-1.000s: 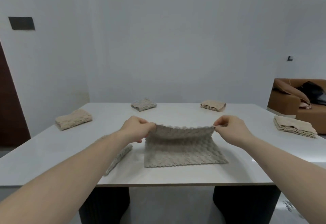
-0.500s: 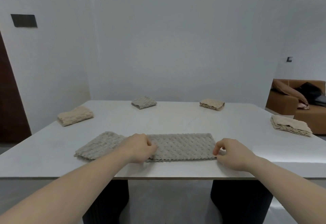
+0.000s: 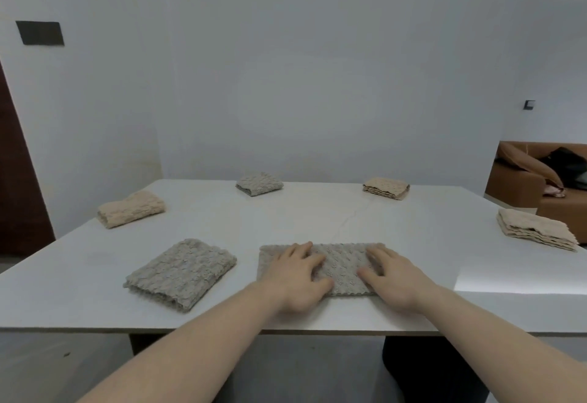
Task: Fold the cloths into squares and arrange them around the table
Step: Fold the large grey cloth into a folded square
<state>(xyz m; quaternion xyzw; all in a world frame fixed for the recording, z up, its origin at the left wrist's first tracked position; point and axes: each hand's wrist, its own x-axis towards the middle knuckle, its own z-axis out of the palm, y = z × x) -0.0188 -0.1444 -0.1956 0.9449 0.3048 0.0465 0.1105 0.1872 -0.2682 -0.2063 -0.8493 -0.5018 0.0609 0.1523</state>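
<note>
- On the grey cloth (image 3: 341,264), near the worktop (image 3: 317,215) front edge: left hand (image 3: 297,275) and right hand (image 3: 392,278), fingers (image 3: 379,256) spread flat, gripping nothing.
- Left of it: folded grey cloth (image 3: 181,272).
- Farther out: four folded cloths along the edges.

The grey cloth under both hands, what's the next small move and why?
Probably fold the grey cloth once more, end over end: it lies flat as a wide rectangle under the left hand and right hand, while the folded grey cloth beside it is thicker.
</note>
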